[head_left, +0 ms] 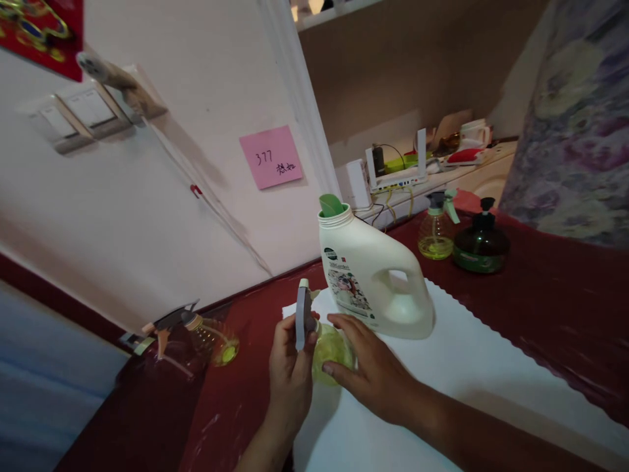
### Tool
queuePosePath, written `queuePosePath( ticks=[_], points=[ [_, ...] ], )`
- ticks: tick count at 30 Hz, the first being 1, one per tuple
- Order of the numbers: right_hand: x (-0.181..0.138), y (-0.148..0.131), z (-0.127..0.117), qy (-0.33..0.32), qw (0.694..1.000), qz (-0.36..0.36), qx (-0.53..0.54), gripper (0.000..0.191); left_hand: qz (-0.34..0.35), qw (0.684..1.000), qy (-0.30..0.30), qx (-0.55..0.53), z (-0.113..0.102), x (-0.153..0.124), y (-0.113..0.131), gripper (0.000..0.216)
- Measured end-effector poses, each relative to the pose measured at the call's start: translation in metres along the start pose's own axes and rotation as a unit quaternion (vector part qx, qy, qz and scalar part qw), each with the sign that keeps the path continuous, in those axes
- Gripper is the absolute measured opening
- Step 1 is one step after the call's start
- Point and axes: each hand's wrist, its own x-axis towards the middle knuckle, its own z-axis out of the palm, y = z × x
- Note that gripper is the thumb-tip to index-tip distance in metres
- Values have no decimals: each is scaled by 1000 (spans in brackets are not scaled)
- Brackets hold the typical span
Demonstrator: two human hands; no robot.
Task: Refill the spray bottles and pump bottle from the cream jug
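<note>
My left hand (287, 377) pinches the grey trigger spray head (301, 318) of a small spray bottle. The clear, rounded body of that spray bottle (334, 354) looks yellow-green, and my right hand (378, 373) grips it from the right with fingers and thumb. The spray head sits at the bottle's neck; whether it is fully screwed on is hidden by my fingers. Just behind stands a large cream detergent jug (363, 255) with a side handle, its mouth uncapped and a green spout piece (331, 205) showing inside.
White paper (472, 354) lies on the dark red tabletop (236, 380). Left are spray bottles, one with yellow liquid (223, 344). Back right stand another spray bottle (436, 236) and a dark pump bottle (481, 246). A router (398, 178) sits on the shelf; a pink note (271, 157) is on the wall.
</note>
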Motion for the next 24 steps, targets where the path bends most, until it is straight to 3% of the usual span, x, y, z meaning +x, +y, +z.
queuePosePath(
  ticks=[2,5,7,10,14,21,24],
  points=[
    [3,-7,-9,49,998,-32,-16,46,-8,1000,-6,1,0,-1,-1,25],
    [24,-26,-32,91,979,-154,-101,42,-10,1000,-9,-19,2,-1,-2,25],
    [46,-38,-46,31,953,-239,-184,52,-1,999,-8,-35,5,-1,-2,23],
    [78,-50,-59,-107,912,-293,-268,52,1,998,-6,-55,8,-2,-3,18],
    [100,-54,-61,-194,877,-315,-308,34,-14,998,-9,-67,8,-7,-3,21],
    [99,-54,-60,-219,869,-290,-336,31,-27,998,-6,-56,11,-13,-6,43],
    [96,-56,-61,-217,867,-269,-358,31,-38,998,3,-48,13,-13,-5,39]
  ],
)
